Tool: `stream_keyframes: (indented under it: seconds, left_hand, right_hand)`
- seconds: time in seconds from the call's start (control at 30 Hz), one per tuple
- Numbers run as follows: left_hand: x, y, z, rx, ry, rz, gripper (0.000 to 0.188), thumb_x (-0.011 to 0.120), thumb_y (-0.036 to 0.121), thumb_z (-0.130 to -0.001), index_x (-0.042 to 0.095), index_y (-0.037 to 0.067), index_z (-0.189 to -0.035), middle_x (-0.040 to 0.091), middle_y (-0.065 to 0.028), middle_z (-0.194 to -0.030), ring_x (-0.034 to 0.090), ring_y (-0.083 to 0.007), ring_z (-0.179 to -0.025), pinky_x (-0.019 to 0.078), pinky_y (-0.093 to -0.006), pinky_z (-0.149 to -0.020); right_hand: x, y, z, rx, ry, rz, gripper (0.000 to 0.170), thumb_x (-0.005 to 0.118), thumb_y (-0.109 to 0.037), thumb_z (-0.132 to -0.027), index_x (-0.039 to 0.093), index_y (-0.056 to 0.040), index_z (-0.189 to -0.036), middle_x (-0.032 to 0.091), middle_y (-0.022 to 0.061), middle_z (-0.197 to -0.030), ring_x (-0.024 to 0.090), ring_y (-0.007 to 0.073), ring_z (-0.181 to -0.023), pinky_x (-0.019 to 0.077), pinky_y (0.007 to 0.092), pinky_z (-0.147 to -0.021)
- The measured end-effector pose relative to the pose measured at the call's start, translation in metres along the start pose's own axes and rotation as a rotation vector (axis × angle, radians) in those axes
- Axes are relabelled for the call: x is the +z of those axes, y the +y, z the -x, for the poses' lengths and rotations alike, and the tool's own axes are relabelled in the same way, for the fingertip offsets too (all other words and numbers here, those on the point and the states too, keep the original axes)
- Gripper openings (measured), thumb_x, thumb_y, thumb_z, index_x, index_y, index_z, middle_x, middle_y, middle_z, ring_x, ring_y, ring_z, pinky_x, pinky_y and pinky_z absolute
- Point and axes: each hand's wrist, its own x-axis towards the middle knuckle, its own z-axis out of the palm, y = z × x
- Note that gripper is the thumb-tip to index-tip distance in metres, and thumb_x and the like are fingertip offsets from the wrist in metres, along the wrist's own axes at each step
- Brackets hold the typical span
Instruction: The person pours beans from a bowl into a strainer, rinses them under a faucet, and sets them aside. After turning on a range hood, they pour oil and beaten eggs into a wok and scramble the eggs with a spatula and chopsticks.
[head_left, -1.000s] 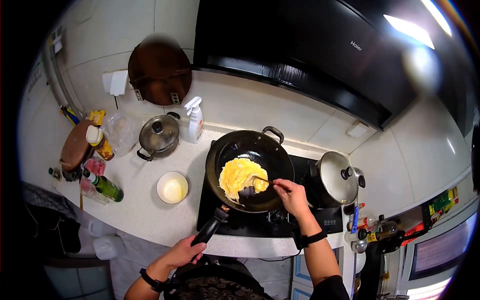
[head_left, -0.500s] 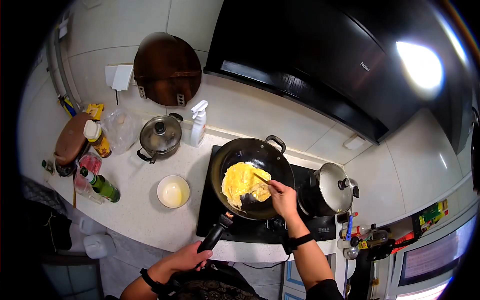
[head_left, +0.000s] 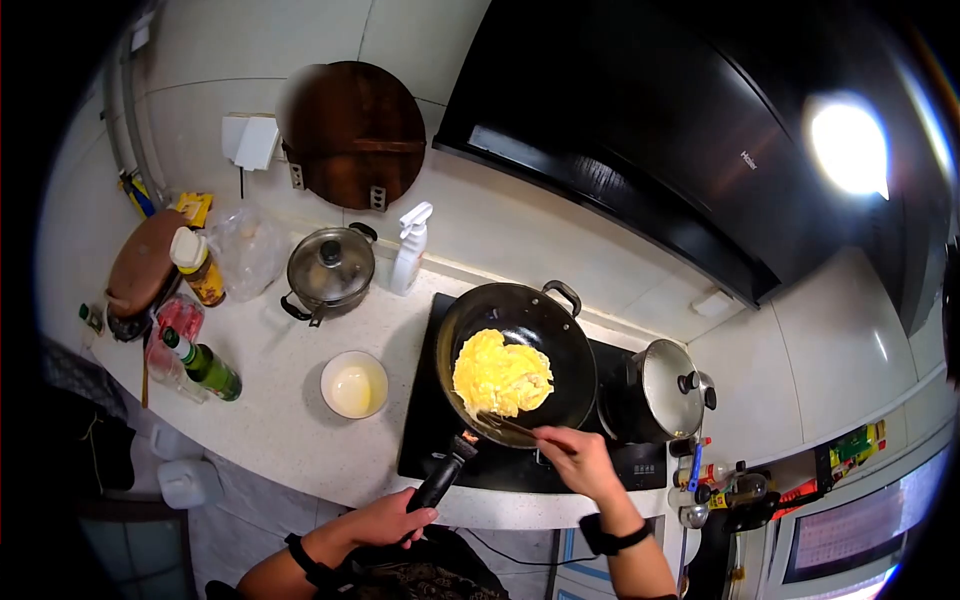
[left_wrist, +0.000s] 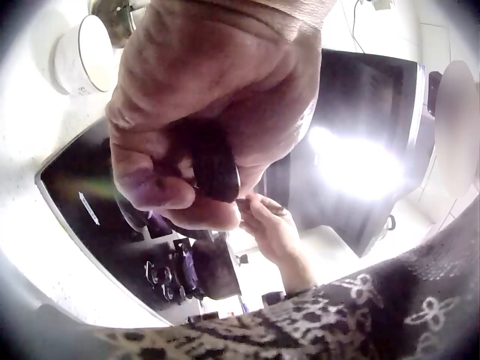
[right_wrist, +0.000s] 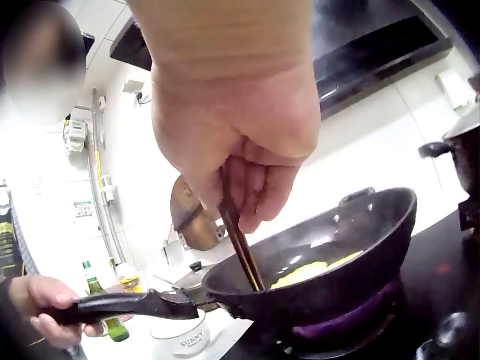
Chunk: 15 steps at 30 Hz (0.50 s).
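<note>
My left hand [head_left: 385, 520] is wrapped around the black handle [head_left: 436, 485] of a dark wok [head_left: 572, 375], seen end-on in the left wrist view. In my right hand [head_left: 583, 462] a pair of chopsticks [right_wrist: 240, 247] is pinched between thumb and fingers. Their tips reach down inside the wok's near wall, at the lower left edge of the egg. Yellow, softly folded egg [head_left: 500, 372] lies in the wok's bottom. In the right wrist view the wok sits over the burner, tilted in that picture, with part of the egg hidden behind its rim.
A white bowl [head_left: 354, 385] stands left of the cooktop [head_left: 420, 440]. Behind it are a lidded pot [head_left: 330, 275] and a spray bottle [head_left: 410, 250]. A larger lidded pot [head_left: 665, 390] sits right of the wok. Green bottle [head_left: 208, 368] at left; range hood [head_left: 620, 150] overhead.
The chopsticks have moved from the egg's right side to its near left edge. The egg has been pushed together and folded, away from the wok's near wall. My left hand keeps hold of the handle.
</note>
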Motion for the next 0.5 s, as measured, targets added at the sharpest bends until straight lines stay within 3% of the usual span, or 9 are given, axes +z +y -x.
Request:
stream_keyframes:
  seconds: [0.17,0.27,0.33,0.43,0.47,0.5]
  left_hand:
    - [-0.003,-0.003,-0.001,-0.001,-0.02,0.01,0.031,0.053,0.033,-0.099,0.046,0.003,-0.101,0.055,-0.0019,-0.071,0.053,-0.0096,-0.057,0.0459,-0.0252,-0.054]
    - [-0.005,-0.005,-0.001,0.009,-0.029,0.007,0.031,0.053,0.033,-0.099,0.046,0.003,-0.101,0.055,-0.0022,-0.072,0.053,-0.0096,-0.057,0.0459,-0.0251,-0.054]
    - [-0.006,-0.004,-0.001,0.016,-0.026,-0.01,0.031,0.053,0.033,-0.099,0.046,0.003,-0.102,0.056,-0.0023,-0.072,0.053,-0.0096,-0.057,0.046,-0.025,-0.054]
    - [-0.006,-0.001,0.001,0.009,-0.034,-0.007,0.031,0.054,0.033,-0.098,0.046,0.003,-0.102,0.056,-0.0025,-0.072,0.054,-0.0098,-0.057,0.0462,-0.025,-0.054]
    - [-0.006,0.0,0.0,0.003,-0.039,-0.002,0.031,0.054,0.033,-0.098,0.046,0.002,-0.102,0.056,-0.0025,-0.072,0.054,-0.0098,-0.057,0.0462,-0.025,-0.054]
    - [-0.007,0.0,0.0,-0.002,-0.044,0.004,0.031,0.054,0.033,-0.098,0.046,0.002,-0.102,0.056,-0.0025,-0.072,0.053,-0.0098,-0.056,0.0462,-0.025,-0.054]
  right_hand:
    - [0.038,0.026,-0.043,-0.056,0.228,0.094,0.016,0.065,-0.009,-0.087,0.069,-0.0003,-0.1,0.069,0.0177,-0.092,0.068,0.0329,-0.083,0.0534,0.0331,-0.073]
    - [0.013,0.017,-0.028,0.011,0.272,0.081,0.016,0.066,-0.01,-0.088,0.068,-0.0004,-0.1,0.07,0.0168,-0.094,0.069,0.0305,-0.084,0.0536,0.0317,-0.073]
    - [0.004,0.008,-0.007,0.064,0.218,0.062,0.016,0.065,-0.008,-0.088,0.068,-0.0007,-0.102,0.07,0.0154,-0.093,0.07,0.0281,-0.083,0.054,0.0303,-0.073]
    - [0.017,-0.019,-0.004,-0.07,0.038,0.055,0.017,0.067,-0.007,-0.086,0.068,-0.0008,-0.102,0.07,0.015,-0.095,0.07,0.0295,-0.085,0.0548,0.0317,-0.075]
    - [0.029,-0.015,-0.012,-0.189,0.064,0.064,0.017,0.067,-0.007,-0.085,0.068,-0.0011,-0.101,0.07,0.0158,-0.095,0.069,0.0316,-0.083,0.0551,0.0335,-0.073]
    - [0.038,-0.013,-0.025,-0.185,0.034,0.131,0.015,0.067,-0.008,-0.086,0.068,-0.0017,-0.1,0.07,0.0166,-0.094,0.068,0.0322,-0.083,0.0551,0.0338,-0.073]
